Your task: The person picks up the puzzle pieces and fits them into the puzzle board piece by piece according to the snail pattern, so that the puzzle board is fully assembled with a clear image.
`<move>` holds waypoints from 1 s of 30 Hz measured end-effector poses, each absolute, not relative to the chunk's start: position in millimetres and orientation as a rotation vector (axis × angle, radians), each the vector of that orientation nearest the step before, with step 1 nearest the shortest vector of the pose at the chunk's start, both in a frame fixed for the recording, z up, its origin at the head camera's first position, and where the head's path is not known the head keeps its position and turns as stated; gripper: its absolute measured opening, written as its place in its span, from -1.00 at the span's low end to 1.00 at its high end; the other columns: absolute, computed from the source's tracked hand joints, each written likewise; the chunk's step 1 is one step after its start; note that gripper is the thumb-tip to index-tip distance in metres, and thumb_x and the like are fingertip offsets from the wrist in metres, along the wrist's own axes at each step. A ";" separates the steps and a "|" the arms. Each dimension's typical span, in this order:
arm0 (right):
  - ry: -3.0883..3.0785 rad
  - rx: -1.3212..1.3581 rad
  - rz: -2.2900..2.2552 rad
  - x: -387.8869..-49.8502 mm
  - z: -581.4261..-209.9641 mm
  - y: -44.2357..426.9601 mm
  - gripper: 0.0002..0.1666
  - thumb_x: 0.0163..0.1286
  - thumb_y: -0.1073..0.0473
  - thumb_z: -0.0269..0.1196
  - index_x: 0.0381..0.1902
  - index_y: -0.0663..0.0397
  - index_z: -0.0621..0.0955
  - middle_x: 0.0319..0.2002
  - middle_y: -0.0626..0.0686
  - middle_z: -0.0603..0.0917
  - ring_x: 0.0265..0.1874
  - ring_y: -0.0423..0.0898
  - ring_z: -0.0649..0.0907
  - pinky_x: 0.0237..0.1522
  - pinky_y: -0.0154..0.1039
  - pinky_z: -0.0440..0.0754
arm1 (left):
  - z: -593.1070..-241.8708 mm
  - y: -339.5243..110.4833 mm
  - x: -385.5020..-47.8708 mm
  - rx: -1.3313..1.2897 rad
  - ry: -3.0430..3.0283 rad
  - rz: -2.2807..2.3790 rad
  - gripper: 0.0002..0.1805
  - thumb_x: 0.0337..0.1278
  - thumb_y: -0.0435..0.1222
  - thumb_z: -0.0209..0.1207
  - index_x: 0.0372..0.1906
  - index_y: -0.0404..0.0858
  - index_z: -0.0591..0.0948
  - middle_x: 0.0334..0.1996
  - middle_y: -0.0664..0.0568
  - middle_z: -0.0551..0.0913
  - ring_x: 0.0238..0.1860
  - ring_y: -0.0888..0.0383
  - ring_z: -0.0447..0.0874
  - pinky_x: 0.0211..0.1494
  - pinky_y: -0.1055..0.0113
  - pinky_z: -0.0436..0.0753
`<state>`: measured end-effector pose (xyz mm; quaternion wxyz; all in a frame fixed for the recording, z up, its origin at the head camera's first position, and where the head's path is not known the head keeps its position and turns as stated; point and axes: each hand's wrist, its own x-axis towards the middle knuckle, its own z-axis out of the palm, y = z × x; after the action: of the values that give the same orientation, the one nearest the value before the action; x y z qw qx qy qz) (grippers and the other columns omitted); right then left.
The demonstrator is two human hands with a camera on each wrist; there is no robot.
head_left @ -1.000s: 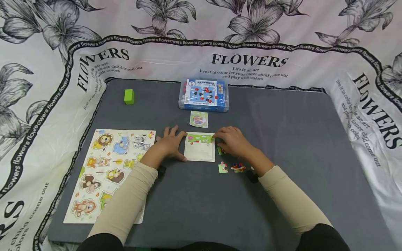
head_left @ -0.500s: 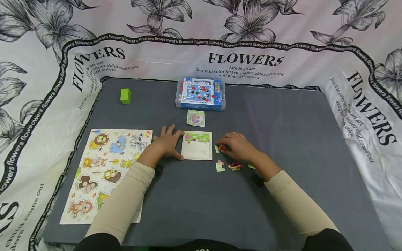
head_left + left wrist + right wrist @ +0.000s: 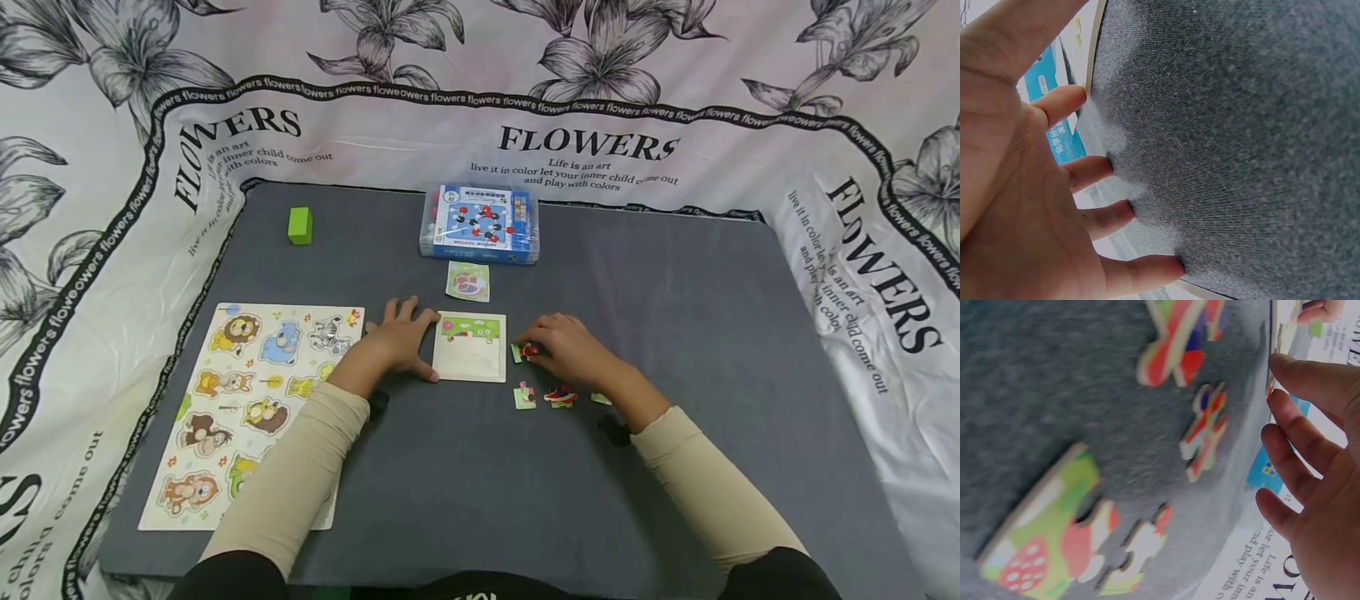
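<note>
My left hand point(image 3: 393, 346) is spread at the left side of a small puzzle board point(image 3: 471, 358), thumb and index finger touching its edge. A green strip with red bits fills the board's top. In the left wrist view my left hand's point(image 3: 1054, 181) other fingertips rest on the grey cloth. Right of the board, my right hand point(image 3: 576, 352) pinches a green and red piece point(image 3: 517, 353), mostly hidden by the fingers; the right wrist view shows my right hand point(image 3: 1316, 444) with thumb and index finger close together. Loose pieces point(image 3: 525, 397) point(image 3: 1047, 537) lie nearer me.
A large animal sticker board point(image 3: 247, 400) lies at the left, partly under my left forearm. Behind the small board are a picture card point(image 3: 468, 282) and a blue plastic case point(image 3: 480, 225). A green block point(image 3: 300, 226) stands at the back left.
My right hand has left the small board's upper right edge, moved right and towards me, and taken the nearby piece by the fingertips. My left hand has stayed at the board.
</note>
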<state>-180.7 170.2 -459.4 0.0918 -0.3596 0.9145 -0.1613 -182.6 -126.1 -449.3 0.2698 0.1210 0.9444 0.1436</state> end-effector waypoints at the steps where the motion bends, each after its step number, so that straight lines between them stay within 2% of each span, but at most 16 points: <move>1: 2.718 -1.079 -0.481 -181.4 -458.3 167.9 -0.61 0.28 0.21 0.35 0.09 -0.02 0.66 -0.05 0.02 0.65 0.02 0.03 0.57 0.21 0.12 0.37 | -449.2 -127.0 -182.8 0.326 2.548 0.381 0.08 -0.19 0.06 0.49 0.47 -0.01 0.18 0.53 -0.24 -0.16 0.50 -0.33 -0.33 0.27 -0.48 0.07; 7: 2.728 -1.155 -0.493 -183.2 -456.1 147.9 -0.62 0.24 0.21 0.39 0.04 0.03 0.67 -0.07 0.04 0.66 0.00 0.05 0.59 0.18 0.14 0.41 | -450.5 -125.5 -184.6 0.332 2.541 0.361 0.08 -0.19 0.09 0.48 0.47 0.02 0.16 0.54 -0.21 -0.18 0.51 -0.30 -0.34 0.28 -0.46 0.08; 20: 2.783 -1.304 -0.333 -184.5 -464.6 81.6 -0.68 0.32 0.14 0.32 0.04 -0.06 0.68 -0.03 0.01 0.68 0.08 0.04 0.57 0.26 0.08 0.36 | -451.3 -126.7 -185.9 0.304 2.547 0.331 0.06 -0.19 0.11 0.47 0.46 0.04 0.17 0.54 -0.20 -0.17 0.51 -0.29 -0.32 0.27 -0.46 0.12; 30: 2.886 -1.283 -0.183 -181.5 -474.5 66.3 -0.74 0.37 0.16 0.26 -0.01 -0.06 0.70 -0.12 0.00 0.67 0.02 0.04 0.58 0.27 0.05 0.35 | -450.8 -125.1 -185.7 0.303 2.545 0.321 0.08 -0.21 0.13 0.47 0.47 0.05 0.17 0.54 -0.19 -0.17 0.51 -0.30 -0.32 0.27 -0.46 0.12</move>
<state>-181.5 66.3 -474.5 -0.0111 -0.4056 0.9121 -0.0577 -185.7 -125.1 -450.8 0.2757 0.1127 0.9471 0.1196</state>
